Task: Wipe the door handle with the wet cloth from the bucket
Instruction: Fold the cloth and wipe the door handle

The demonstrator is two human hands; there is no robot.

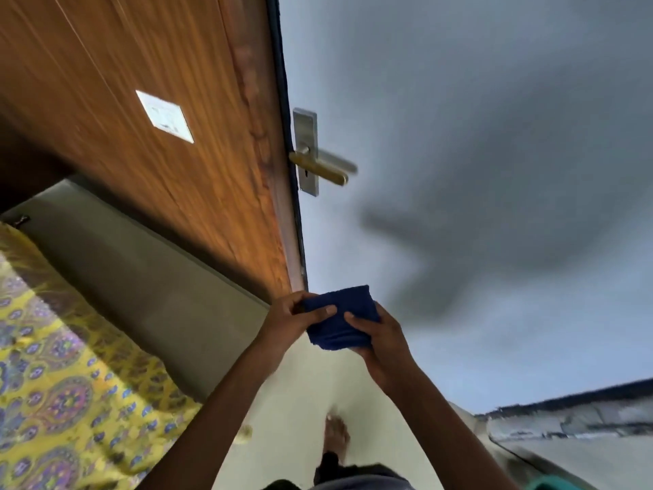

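Note:
A folded dark blue cloth (339, 321) is held in front of me by both hands. My left hand (291, 318) grips its left edge with thumb on top. On its right side, my right hand (380, 343) pinches it from below. The brass lever door handle (319, 168) on a steel plate (306, 136) sticks out from the grey door (477, 136), well above the cloth and apart from it. The bucket cannot be picked out for sure; only a green rim (551, 484) shows at the bottom right.
A wooden panel (141, 100) with a white switch plate (164, 116) stands left of the door edge. A bed with a yellow patterned sheet (53, 383) fills the lower left. My bare foot (336, 433) is on the pale floor (300, 401).

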